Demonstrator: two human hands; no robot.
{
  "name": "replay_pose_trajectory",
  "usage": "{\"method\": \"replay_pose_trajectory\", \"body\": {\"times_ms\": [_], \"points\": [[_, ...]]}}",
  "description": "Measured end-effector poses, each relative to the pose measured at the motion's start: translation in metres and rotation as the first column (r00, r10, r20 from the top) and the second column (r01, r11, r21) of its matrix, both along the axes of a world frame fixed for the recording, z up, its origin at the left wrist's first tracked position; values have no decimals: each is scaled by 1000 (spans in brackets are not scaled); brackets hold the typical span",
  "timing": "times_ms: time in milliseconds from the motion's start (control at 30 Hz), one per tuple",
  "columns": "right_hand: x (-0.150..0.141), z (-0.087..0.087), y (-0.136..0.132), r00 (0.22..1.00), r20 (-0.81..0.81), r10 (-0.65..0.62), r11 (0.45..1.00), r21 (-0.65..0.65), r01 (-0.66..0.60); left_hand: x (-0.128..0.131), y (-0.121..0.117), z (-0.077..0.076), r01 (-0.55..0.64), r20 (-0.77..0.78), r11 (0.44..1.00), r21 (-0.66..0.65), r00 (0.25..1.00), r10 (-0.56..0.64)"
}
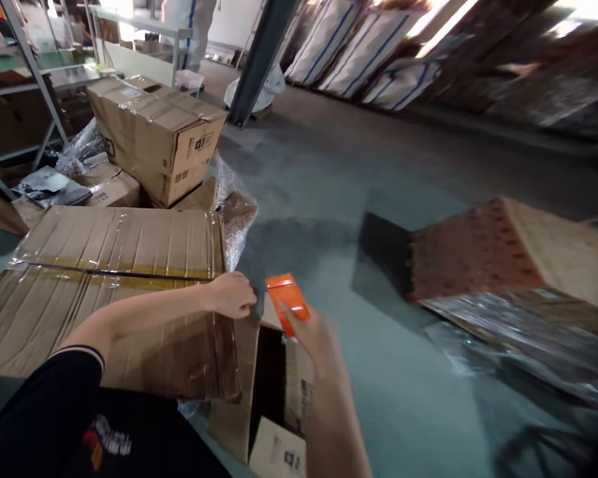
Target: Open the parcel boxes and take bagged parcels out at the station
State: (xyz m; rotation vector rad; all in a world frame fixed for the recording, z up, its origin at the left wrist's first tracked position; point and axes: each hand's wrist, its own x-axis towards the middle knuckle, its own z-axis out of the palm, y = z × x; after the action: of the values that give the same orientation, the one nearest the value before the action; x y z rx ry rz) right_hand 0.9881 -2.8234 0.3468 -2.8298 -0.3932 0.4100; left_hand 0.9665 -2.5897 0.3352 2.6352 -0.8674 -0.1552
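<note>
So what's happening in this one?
Someone's right hand holds a flat orange packet above an open carton. Their left hand, fingers curled and with nothing visible in it, is by the edge of a large taped box. Another box stands beyond.

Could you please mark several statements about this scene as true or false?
1. The right hand holds something orange. True.
2. The left hand is spread wide open. False: its fingers are curled in.
3. Yellowish tape runs across the large cardboard box by the left arm. True.
4. The sacks in the background have red stripes. False: their stripes are blue.
5. The printed box nearest the right forearm is closed. False: it is open, its dark inside showing.
</note>
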Motion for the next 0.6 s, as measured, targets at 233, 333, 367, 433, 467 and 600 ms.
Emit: {"method": "replay_pose_trajectory", "body": {"times_ms": [233, 333, 367, 433, 467, 600], "points": [[-125, 43, 49, 994, 100, -50, 901, 435, 1, -19, 87, 56, -256, -418, 672, -695, 904, -88], [-153, 52, 91, 987, 161, 5, 874, 479, -83, -40, 120, 79, -176, -440, 617, -767, 844, -307], [-161, 52, 102, 985, 171, 5, 871, 483, -88, -49, 131, 84, -154, -428, 619, -770, 844, -323], [-180, 48, 121, 982, 189, -5, 869, 487, -89, -67, 152, 88, -113, -394, 635, -764, 861, -322], [-191, 46, 129, 980, 198, -10, 865, 494, -91, -76, 160, 87, -110, -389, 633, -766, 864, -320], [-238, 36, 165, 975, 220, -39, 816, 570, -96, -105, 180, 64, -253, -539, 600, -759, 762, -360]]}}
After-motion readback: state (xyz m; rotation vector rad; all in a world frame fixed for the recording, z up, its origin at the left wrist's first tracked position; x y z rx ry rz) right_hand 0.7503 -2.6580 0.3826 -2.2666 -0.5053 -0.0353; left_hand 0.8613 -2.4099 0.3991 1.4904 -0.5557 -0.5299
